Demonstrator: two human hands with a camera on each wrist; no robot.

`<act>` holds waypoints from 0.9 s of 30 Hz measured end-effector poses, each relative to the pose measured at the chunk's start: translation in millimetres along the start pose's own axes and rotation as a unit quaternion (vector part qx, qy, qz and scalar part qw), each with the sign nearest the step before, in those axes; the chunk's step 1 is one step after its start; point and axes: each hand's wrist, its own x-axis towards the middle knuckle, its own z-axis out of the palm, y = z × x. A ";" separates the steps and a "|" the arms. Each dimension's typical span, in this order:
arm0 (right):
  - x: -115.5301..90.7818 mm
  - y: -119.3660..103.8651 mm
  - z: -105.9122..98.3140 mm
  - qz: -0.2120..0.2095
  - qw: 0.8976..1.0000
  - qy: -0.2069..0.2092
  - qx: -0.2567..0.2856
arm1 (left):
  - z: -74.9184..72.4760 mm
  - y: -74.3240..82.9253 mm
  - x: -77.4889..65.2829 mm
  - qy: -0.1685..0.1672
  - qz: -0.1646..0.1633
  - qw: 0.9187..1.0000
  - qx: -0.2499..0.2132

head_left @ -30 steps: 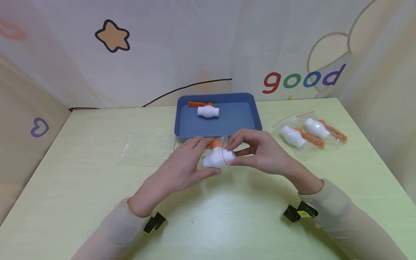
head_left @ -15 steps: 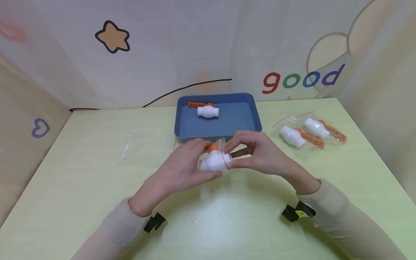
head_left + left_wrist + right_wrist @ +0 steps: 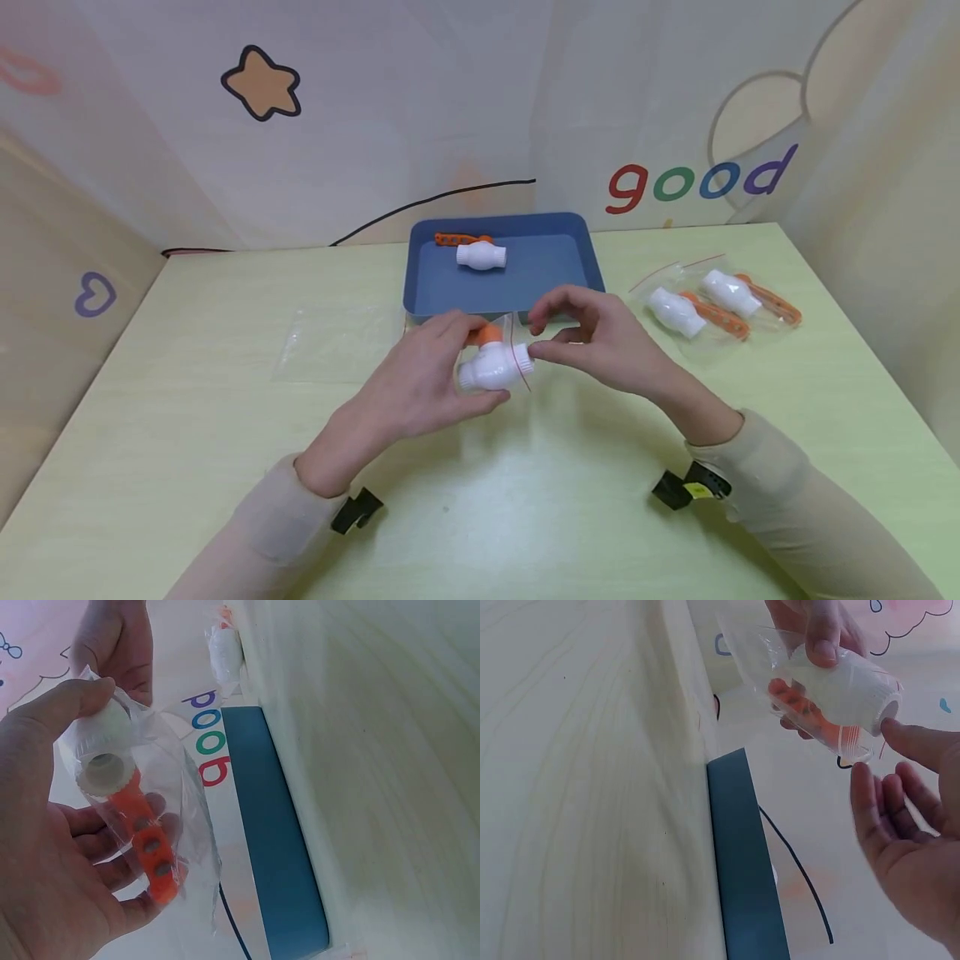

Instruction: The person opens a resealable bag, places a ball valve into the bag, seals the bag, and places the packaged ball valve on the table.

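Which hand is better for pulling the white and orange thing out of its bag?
Probably the right hand: it grips nothing and is beside the red-striped end of the bag; the left hand grips the white and orange thing.

From the head, looks down and ahead from up high, far enough to fit the left hand (image 3: 412, 379), right hand (image 3: 611, 346), blue tray (image 3: 532, 271) and most of the table (image 3: 150, 425). From the left wrist, looks right from close up, tipped sideways. From the right wrist, looks left, also close, tipped the other way. Shares the bagged white part (image 3: 840, 694) between both wrist views. Maybe shares a blurry small bag (image 3: 225, 657) between left wrist and head.
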 end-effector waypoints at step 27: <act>0.4 2.1 1.0 0.156 0.983 -0.064 0.069 | 3.8 4.6 3.2 0.003 0.002 1.000 0.010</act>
